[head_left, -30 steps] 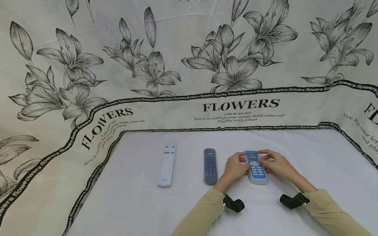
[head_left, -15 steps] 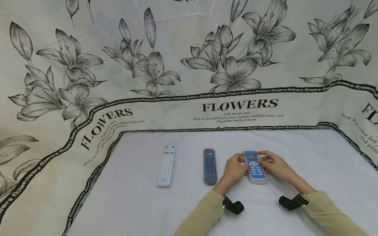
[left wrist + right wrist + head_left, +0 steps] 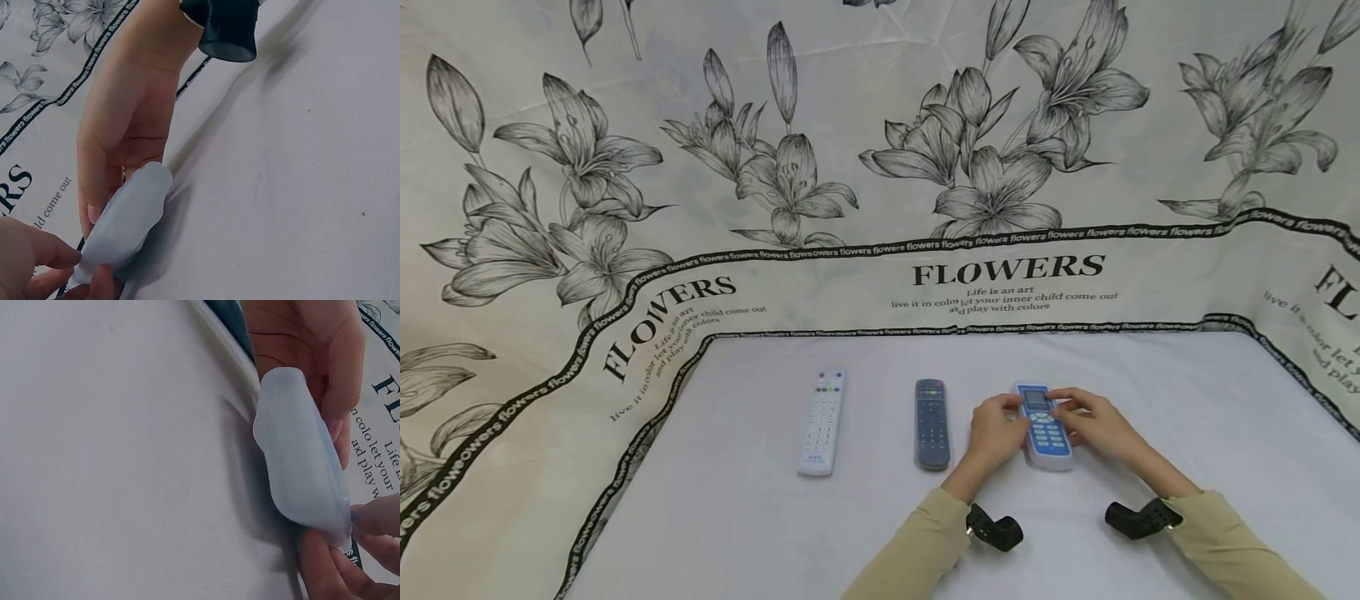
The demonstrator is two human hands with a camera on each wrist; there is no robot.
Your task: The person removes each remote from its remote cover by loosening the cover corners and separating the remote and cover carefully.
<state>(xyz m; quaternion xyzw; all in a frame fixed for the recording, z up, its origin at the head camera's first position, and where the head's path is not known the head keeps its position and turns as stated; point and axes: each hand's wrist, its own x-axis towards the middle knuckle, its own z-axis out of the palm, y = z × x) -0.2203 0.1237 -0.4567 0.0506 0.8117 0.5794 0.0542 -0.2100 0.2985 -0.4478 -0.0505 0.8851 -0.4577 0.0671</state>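
A blue-faced white remote control (image 3: 1048, 437) with a small grey screen is between my two hands, right of the table's middle. My left hand (image 3: 996, 429) grips its left edge, and my right hand (image 3: 1101, 425) pinches its right edge near the screen. From the left wrist view, the smooth pale back of the remote control (image 3: 128, 215) shows above a shadow on the cloth. The right wrist view shows the same back side (image 3: 297, 444), tilted, with fingers of both hands at its edges. The button side is hidden in both wrist views.
Left of my hands lies a dark grey remote (image 3: 932, 425) with coloured top buttons. Farther left is a white remote (image 3: 822, 423). A white cloth (image 3: 737, 517) covers the table, and a flower-printed cloth (image 3: 820, 287) hangs behind.
Both hands and the blue remote control have shifted very slightly left, while the head view has drifted a little. The grips look the same, and the other two remotes stay in place.
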